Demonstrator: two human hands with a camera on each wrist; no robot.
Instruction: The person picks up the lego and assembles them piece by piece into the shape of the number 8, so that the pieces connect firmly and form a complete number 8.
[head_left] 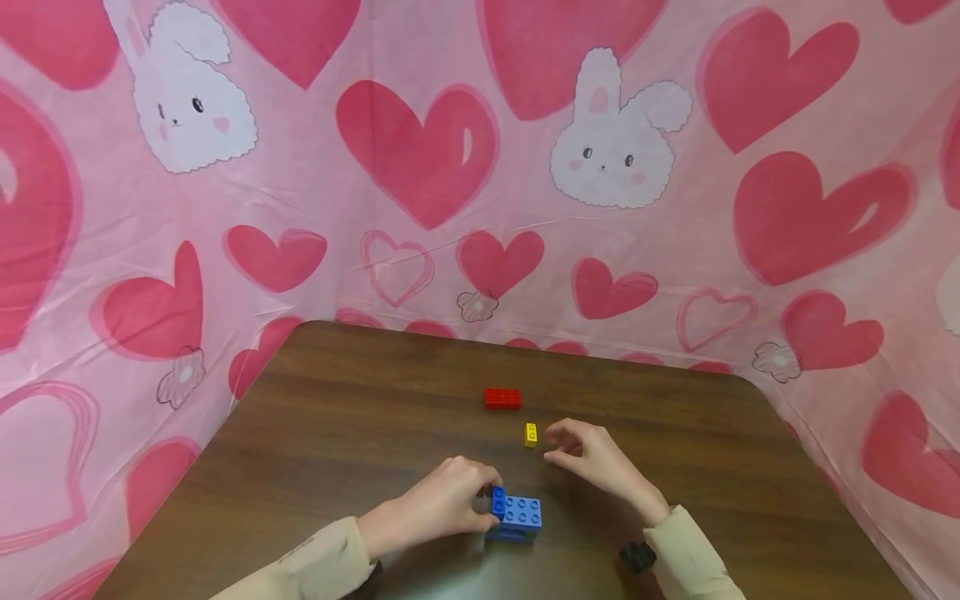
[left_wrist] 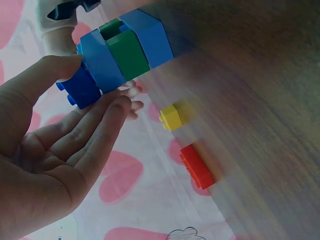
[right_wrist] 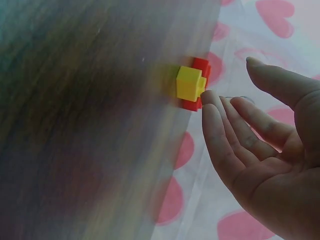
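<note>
My left hand (head_left: 453, 497) pinches a small dark blue toy brick (left_wrist: 81, 86) between thumb and fingers. That brick sits on the left end of a stack's top, a light blue brick (head_left: 523, 510). Lower in the stack, the left wrist view shows green bricks (left_wrist: 128, 54) above another light blue brick (left_wrist: 148, 37). My right hand (head_left: 596, 458) hovers just right of a small yellow brick (head_left: 531, 435), apart from it. Its fingers are loosely bent and hold nothing. In the right wrist view the yellow brick partly hides a red brick (right_wrist: 202, 65).
The red brick lies flat behind the yellow one on the brown wooden table (head_left: 337, 417). A pink cloth (head_left: 525, 233) with hearts and rabbits hangs behind the table and along its sides. A dark object (head_left: 637, 557) is at the right wrist.
</note>
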